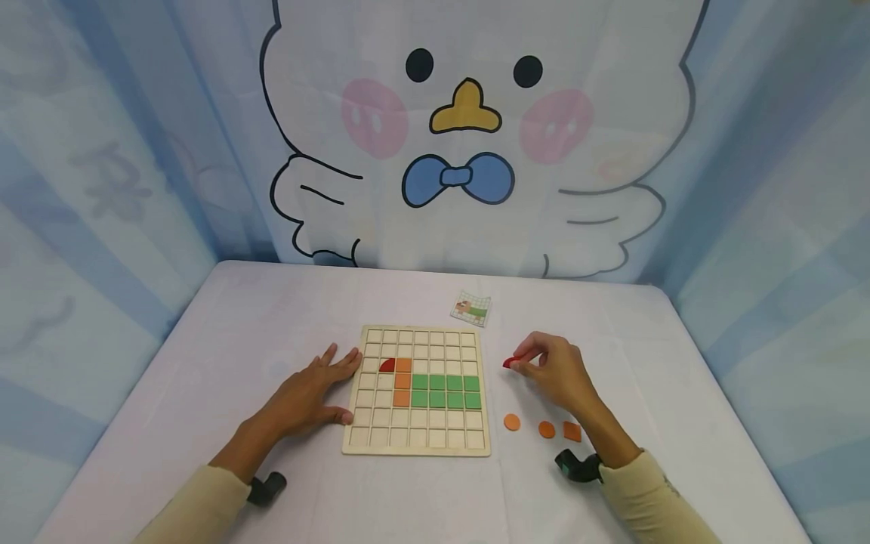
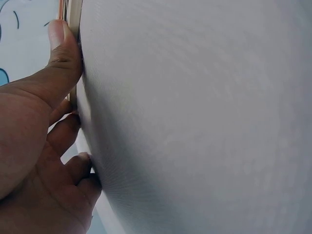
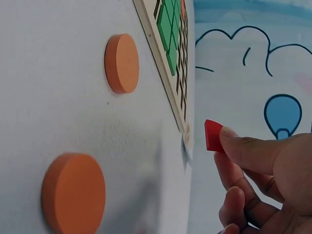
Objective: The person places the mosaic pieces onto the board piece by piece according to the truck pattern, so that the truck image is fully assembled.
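My right hand point(image 1: 553, 369) pinches a red piece point(image 3: 213, 135) between thumb and fingertips, held right of the board and above the table. A wooden grid board point(image 1: 424, 439) lies flat in the middle. Its cells hold green squares point(image 1: 445, 391), orange squares point(image 1: 402, 381) in a column and one red quarter-circle piece point(image 1: 387, 366). With fingers spread, my left hand point(image 1: 309, 397) touches the board's left edge; the left wrist view shows the thumb point(image 2: 61, 41) against that edge.
Two orange discs point(image 1: 512, 422) point(image 3: 78, 195) and an orange square point(image 1: 572, 431) lie on the white table point(image 1: 285, 302) near my right forearm. Behind the board lies a small picture card point(image 1: 471, 308). Printed curtains point(image 1: 462, 234) stand around the table's back and sides.
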Action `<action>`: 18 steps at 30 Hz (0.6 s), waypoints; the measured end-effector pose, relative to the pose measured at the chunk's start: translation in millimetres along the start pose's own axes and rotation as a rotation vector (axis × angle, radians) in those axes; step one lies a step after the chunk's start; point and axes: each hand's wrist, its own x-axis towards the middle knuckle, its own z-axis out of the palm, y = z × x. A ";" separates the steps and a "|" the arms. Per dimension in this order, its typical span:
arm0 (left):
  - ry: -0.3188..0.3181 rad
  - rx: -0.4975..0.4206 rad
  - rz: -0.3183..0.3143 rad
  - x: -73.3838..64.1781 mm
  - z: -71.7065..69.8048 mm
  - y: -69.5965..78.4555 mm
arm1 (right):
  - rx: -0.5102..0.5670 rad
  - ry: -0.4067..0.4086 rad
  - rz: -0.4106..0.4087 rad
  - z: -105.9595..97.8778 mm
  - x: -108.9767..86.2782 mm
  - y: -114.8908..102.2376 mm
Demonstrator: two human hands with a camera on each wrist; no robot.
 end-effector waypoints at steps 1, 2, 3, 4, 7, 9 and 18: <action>0.000 0.002 -0.001 -0.1 0.2 0.1 | 0.004 -0.003 -0.010 1.6 0.1 -1.3; 0.001 0.003 -0.001 -0.2 0.3 0.2 | 0.010 -0.005 -0.018 3.2 0.2 -2.9; 0.002 0.005 0.000 -0.3 0.3 0.3 | 0.015 -0.010 -0.026 4.8 0.4 -4.8; 0.002 0.006 0.000 -0.5 -0.1 0.4 | 0.020 -0.014 -0.035 6.5 0.4 -7.0; 0.002 0.003 0.002 -0.7 -1.3 0.4 | 0.032 -0.025 -0.055 11.6 0.9 -13.8; 0.001 0.000 0.003 -0.7 -1.7 0.2 | 0.038 -0.035 -0.061 15.5 1.3 -17.9; 0.011 0.001 0.029 0.0 1.8 -2.9 | 0.074 -0.082 -0.074 28.0 1.0 -32.3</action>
